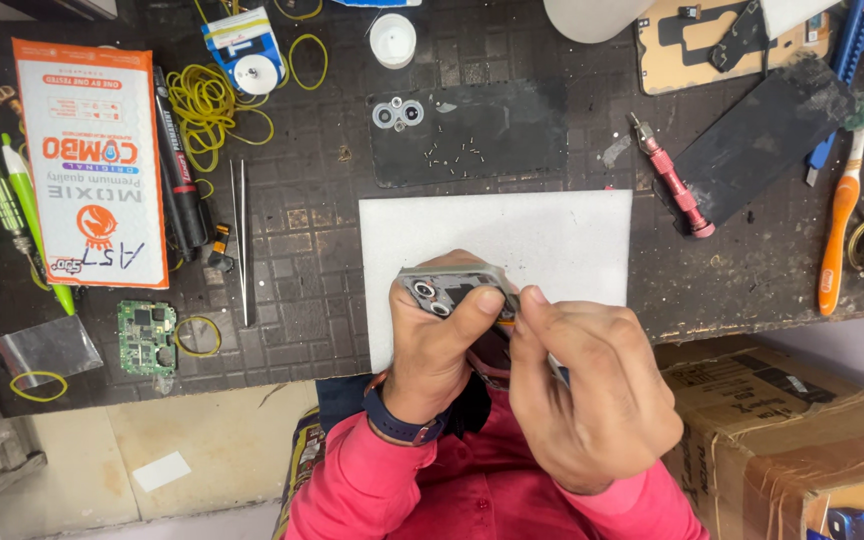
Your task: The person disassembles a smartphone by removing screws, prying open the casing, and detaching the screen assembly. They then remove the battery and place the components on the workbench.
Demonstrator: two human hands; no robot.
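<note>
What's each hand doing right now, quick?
Left hand: closed on the phone, thumb across its back.
Right hand: fingers curled, fingertips at the phone's edge; whether they pinch anything cannot be told.

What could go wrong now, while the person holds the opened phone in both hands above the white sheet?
1. The phone body is held off the white sheet between the left hand and the right hand; a slipping grip could drop it.
2. The tiny loose screws on the black mat could scatter if bumped.
3. The bare circuit board lies near the bench edge and might be knocked off.
</note>
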